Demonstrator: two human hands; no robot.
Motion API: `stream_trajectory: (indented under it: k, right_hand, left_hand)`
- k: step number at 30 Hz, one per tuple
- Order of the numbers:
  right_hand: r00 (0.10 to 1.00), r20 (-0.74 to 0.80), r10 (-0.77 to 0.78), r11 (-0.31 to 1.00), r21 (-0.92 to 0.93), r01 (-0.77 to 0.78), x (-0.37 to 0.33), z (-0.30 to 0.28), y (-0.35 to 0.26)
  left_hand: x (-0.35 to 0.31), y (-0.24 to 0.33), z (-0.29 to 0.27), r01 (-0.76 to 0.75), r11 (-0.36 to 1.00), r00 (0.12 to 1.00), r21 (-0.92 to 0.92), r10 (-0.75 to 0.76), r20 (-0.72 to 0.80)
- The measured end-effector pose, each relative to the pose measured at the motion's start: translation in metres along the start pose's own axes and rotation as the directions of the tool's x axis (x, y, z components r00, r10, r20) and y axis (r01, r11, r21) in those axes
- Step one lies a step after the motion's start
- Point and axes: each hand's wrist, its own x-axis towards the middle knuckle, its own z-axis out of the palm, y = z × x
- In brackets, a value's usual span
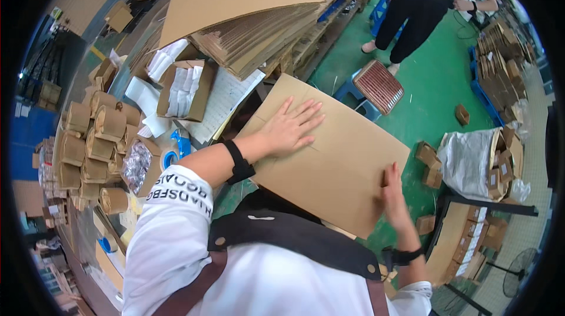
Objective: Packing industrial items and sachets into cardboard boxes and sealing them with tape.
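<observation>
A large brown cardboard piece (335,166) lies in front of my body, with crease lines near its left end; I cannot tell whether it is a flat sheet or the face of a box. Spread across its upper left part is my left hand (291,129), palm down and fingers apart. At the right edge of the cardboard rests my right hand (394,195), its fingers stretched out along that edge. Both wrists wear black bands.
A tall stack of cardboard sheets (247,7) stands on the bench ahead. To the left are an open box of white packets (187,89), blue tape (169,159) and several brown rolls (110,123). Beyond, a person (412,10) stands near a stool (378,86). Small boxes lie right.
</observation>
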Motion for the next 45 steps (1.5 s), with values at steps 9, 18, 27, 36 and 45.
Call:
stream_trajectory:
  k: [9,18,27,36,45]
  right_hand:
    - [0.864,-0.323,0.386,0.679,0.733,-0.03,-0.001,0.03,-0.028]
    - [0.996,-0.089,0.03,0.71,-0.699,-0.084,0.056,0.01,-0.188]
    - [0.339,0.849,0.405,0.914,-0.378,-0.145,0.319,0.345,-0.323]
    - [0.551,0.708,0.441,0.897,-0.342,-0.279,0.298,0.385,-0.346]
    - [0.776,0.629,-0.038,0.98,0.174,-0.093,0.282,0.296,-0.354]
  left_hand:
    - [-0.069,-0.057,0.008,0.271,-0.102,0.832,-0.957,-0.475,0.286]
    - [-0.062,-0.067,0.016,0.351,0.265,0.866,-0.898,-0.458,0.204]
    - [-0.116,-0.057,0.087,0.15,0.115,0.829,-0.982,-0.555,0.062]
    - [-0.132,-0.075,0.125,-0.033,0.072,0.947,-0.997,-0.316,-0.054]
    - [-0.072,-0.077,0.07,0.267,-0.034,0.865,-0.963,-0.433,0.255]
